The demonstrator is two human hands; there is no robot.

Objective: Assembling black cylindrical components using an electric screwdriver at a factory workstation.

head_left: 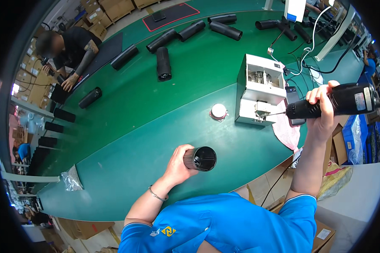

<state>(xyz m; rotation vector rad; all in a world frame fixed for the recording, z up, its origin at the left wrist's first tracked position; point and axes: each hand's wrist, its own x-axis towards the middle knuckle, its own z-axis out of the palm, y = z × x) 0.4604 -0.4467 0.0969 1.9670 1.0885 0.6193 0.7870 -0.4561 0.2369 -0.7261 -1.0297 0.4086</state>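
My left hand [177, 165] is wrapped round a black ribbed tube [190, 158], whose open end faces up and to the right over the table. My right hand [324, 105] grips a black electric screwdriver [302, 109], held level with its long thin bit pointing left. The bit's tip is at the front outlet of a white screw feeder [250, 103]; whether it touches a screw there is too small to tell. Left of the feeder stands a small round white-topped part [218, 111] with a reddish base.
Several black tubes [164, 63] lie across the green table [147, 122]. A pink cloth [286, 130] and a dark phone [291, 95] lie beside the feeder, near loose cables [302, 67]. A clear plastic bag [71, 179] is at the left edge. Across the table, a person [71, 50] handles a tool.
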